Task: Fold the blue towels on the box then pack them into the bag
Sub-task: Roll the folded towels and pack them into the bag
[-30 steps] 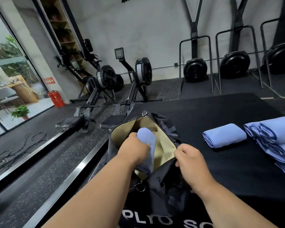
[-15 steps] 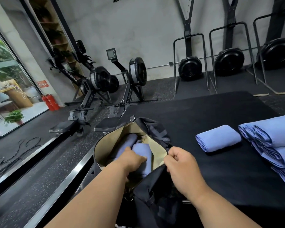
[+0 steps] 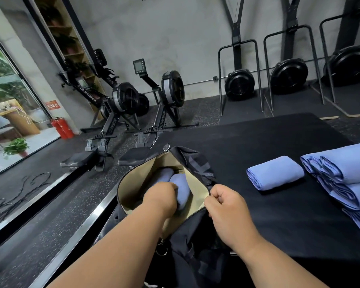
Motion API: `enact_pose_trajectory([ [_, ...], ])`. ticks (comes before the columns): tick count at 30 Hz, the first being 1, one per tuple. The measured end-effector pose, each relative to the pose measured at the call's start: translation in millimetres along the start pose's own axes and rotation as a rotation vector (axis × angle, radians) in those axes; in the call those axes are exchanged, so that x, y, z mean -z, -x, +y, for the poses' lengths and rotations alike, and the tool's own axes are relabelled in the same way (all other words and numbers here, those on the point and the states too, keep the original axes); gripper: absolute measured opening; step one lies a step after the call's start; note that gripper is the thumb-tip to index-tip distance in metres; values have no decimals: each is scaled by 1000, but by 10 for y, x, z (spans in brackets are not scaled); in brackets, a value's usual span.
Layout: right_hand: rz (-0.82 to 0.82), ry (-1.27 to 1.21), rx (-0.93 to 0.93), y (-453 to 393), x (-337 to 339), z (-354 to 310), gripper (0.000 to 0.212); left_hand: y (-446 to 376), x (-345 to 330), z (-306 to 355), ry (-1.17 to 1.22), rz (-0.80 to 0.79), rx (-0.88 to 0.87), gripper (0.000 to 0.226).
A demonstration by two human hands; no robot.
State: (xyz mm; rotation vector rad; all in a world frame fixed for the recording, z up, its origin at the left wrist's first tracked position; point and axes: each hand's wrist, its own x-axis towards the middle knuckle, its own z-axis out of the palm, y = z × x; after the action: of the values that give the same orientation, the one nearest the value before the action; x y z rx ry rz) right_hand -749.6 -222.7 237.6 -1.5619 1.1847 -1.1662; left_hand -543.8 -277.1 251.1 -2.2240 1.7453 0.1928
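Rowing machines (image 3: 123, 113), red fire extinguishers (image 3: 62, 128), potted plant (image 3: 16, 146)

The black bag (image 3: 197, 169) lies unzipped on the box (image 3: 258, 138), its tan lining showing, with two rolled blue towels (image 3: 180, 189) inside. Right of it sits one folded towel (image 3: 275, 172) (neat, flat), and beyond that a stack (image 3: 349, 179) of more towels.

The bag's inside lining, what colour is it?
Beige lining inside the black bag, clearest in the head view.
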Motion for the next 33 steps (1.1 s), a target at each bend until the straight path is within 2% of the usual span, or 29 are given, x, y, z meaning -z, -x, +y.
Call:
enact_pose_trajectory([
  [4,4,25,-13,-8,-17,-6,23,-78,-6,27,-33,33,18,62],
  [13,-28,-47,50,47,-25,-65,20,-146,-284,-103,81,43,-116,89],
  [25,-35,-97,65,29,-31,-66,23,-171,-320,-241,128,301,-69,68],
  [27,-40,-109,67,17,-35,-58,23,-150,-312,-244,47,286,-109,69],
  [30,-46,-100,59,12,-40,-40,24,-113,-295,-229,-103,135,-172,73],
  [32,-48,-105,45,11,-37,-26,24,-62,-210,-232,-77,95,-163,75],
  [33,-49,-107,34,11,-32,-18,24,-17,-151,-234,-47,113,-154,69],
])
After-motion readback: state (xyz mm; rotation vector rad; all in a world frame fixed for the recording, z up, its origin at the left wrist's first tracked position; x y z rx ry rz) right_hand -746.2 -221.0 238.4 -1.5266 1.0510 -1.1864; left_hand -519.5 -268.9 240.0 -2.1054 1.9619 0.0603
